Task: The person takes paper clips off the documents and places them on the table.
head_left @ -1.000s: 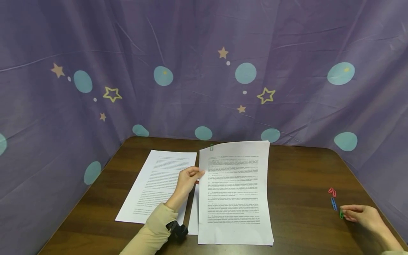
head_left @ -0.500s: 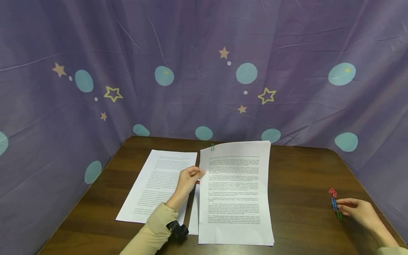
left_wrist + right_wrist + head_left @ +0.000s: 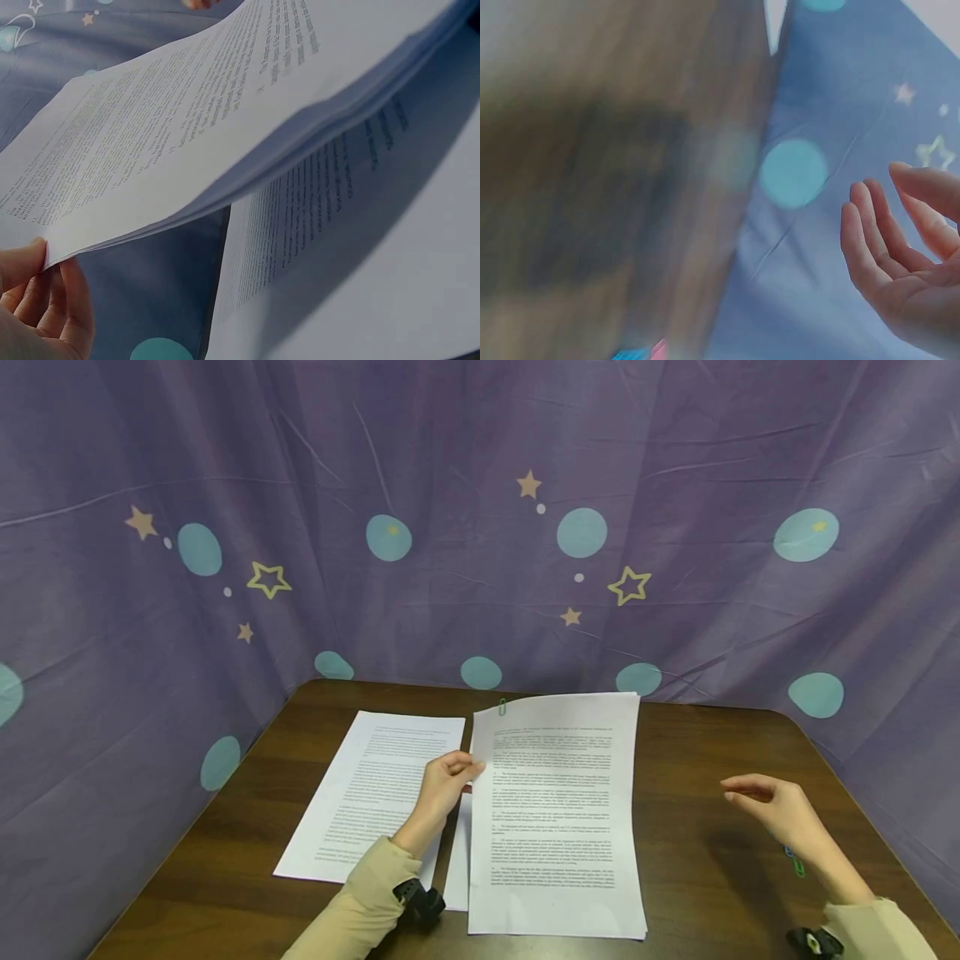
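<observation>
My left hand [image 3: 444, 783] pinches the left edge of a stack of printed paper [image 3: 558, 827], thumb on top and fingers beneath. That edge is raised, and a green paper clip [image 3: 502, 707] sits at the stack's top left. In the left wrist view several layered sheets [image 3: 187, 127] bend upward from the pinch. My right hand [image 3: 776, 810] is above the table to the right of the stack. Its fingers are loosely bent with nothing between them in the right wrist view. Below it lie a green paper clip [image 3: 798, 867] and a blue paper clip [image 3: 787, 850], partly hidden.
Another stack of printed paper [image 3: 367, 802] lies on the left of the brown table [image 3: 697, 893]. A white sheet [image 3: 457, 868] shows under the raised stack. Red paper clips [image 3: 658, 349] are barely visible in the right wrist view. A purple curtain [image 3: 450, 460] hangs behind the table.
My right hand has let go of the green paper clip, leaving it beside the blue one, then moved left and away from the clips. The left hand keeps its pinch on the paper.
</observation>
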